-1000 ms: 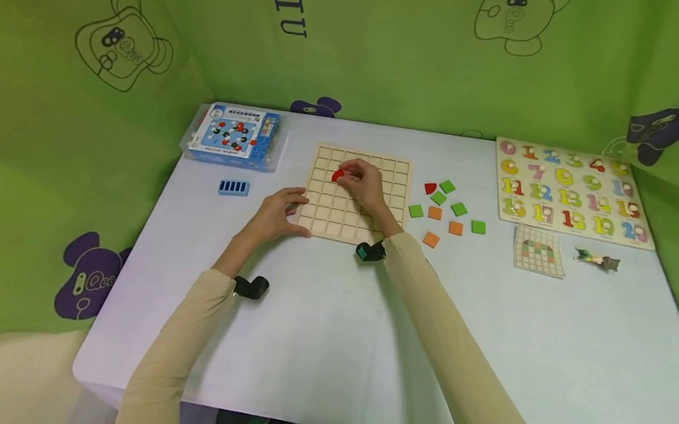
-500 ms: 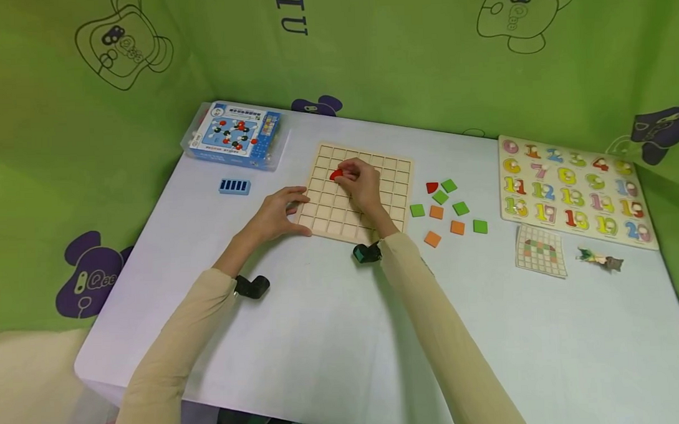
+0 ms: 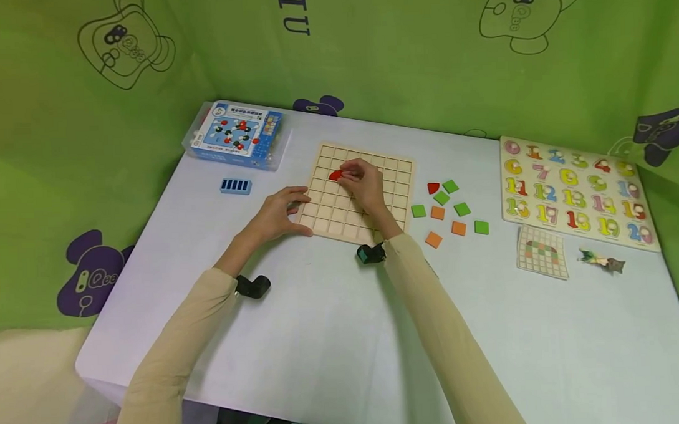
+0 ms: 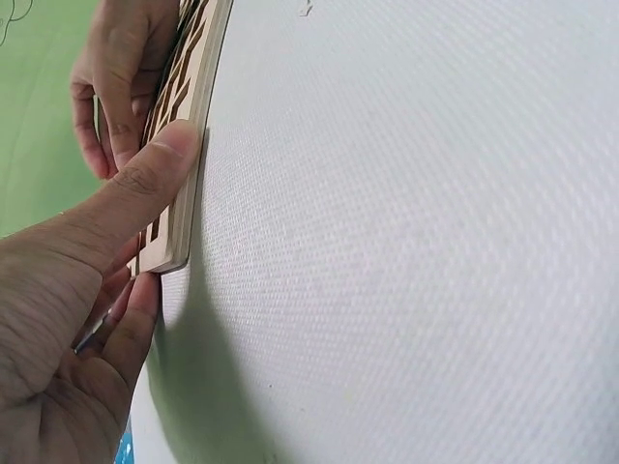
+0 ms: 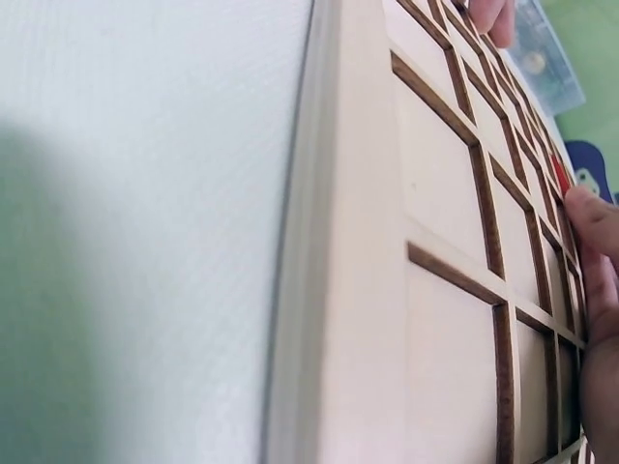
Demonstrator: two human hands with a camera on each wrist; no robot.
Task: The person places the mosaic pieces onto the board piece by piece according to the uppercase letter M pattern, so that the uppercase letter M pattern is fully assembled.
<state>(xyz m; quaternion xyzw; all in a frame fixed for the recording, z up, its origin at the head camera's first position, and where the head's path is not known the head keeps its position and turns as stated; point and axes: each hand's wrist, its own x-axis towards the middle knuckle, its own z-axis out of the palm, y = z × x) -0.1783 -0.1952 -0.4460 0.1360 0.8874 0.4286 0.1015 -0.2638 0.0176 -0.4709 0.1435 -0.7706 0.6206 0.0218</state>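
Board point(image 3: 345, 227) flat on white table point(image 3: 321, 337), its grid facing up. Left hand point(image 3: 275, 215) at the near left corner: thumb along the near edge, fingers bent against the left side, corner held between them. Right hand point(image 3: 365, 185) over the grid, thumb and fingertips nearly closed, pinching a red piece point(image 3: 335, 175) in the upper left part of the board; cannot tell whether it is fully seated in a cell. Just right of the board, loose: second red piece point(image 3: 433, 188), five green tiles point(image 3: 461, 209), three orange tiles point(image 3: 458, 228). Farther right, pattern card point(image 3: 542, 253) near number board point(image 3: 581, 194). Blue block point(image 3: 235, 186) to the left, near kit box point(image 3: 237, 136).
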